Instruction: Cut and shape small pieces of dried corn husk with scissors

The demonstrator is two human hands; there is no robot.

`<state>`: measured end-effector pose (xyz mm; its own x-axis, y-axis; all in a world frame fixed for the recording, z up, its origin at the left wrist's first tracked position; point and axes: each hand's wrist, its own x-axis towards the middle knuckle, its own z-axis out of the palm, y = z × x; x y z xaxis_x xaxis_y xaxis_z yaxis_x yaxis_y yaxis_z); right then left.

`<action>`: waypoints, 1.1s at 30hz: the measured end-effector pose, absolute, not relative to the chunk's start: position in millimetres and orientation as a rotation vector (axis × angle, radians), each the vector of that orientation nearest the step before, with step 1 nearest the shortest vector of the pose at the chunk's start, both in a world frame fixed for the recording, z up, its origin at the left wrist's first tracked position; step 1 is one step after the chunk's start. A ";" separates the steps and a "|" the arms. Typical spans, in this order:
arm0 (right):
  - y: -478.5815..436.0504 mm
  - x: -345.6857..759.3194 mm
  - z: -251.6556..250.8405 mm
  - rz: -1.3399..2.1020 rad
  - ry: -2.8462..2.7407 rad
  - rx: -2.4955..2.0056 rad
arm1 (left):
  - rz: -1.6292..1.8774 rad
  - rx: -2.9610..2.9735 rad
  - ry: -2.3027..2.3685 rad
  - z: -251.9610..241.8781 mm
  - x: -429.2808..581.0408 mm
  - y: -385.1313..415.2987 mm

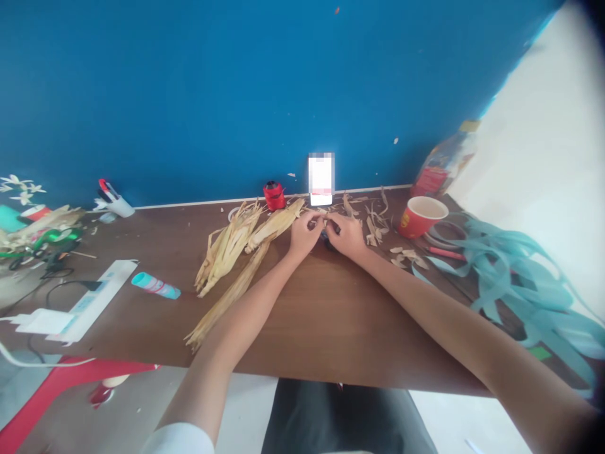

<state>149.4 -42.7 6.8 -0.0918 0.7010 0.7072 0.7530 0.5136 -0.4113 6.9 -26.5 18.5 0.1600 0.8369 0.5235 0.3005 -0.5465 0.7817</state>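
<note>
My left hand (pixel 305 234) and my right hand (pixel 346 234) meet at the far middle of the brown table (pixel 302 321). Both have their fingers curled and pinched together on a small piece of dried corn husk (pixel 325 216) between them. Something small and dark lies under the two hands; I cannot make it out. A pile of pale yellow dried corn husks (pixel 236 249) fans out just left of my left hand, with long strips reaching toward the near edge. A red thread spool (pixel 274 195) and a phone (pixel 321 179) leaning on the blue wall stand right behind my hands.
A red paper cup (pixel 420 216), husk scraps (pixel 375 230), a bottle (pixel 442 165) and teal paper strips (pixel 524 277) lie right. A teal tube (pixel 155 285), white power strip (pixel 92 302), pen cup (pixel 116 200) and craft clutter (pixel 38 236) sit left.
</note>
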 end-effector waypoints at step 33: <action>-46.6 147.8 8.1 -0.059 -1.786 -1.168 | 1.381 2.000 1.170 19.7 5.1 -30.3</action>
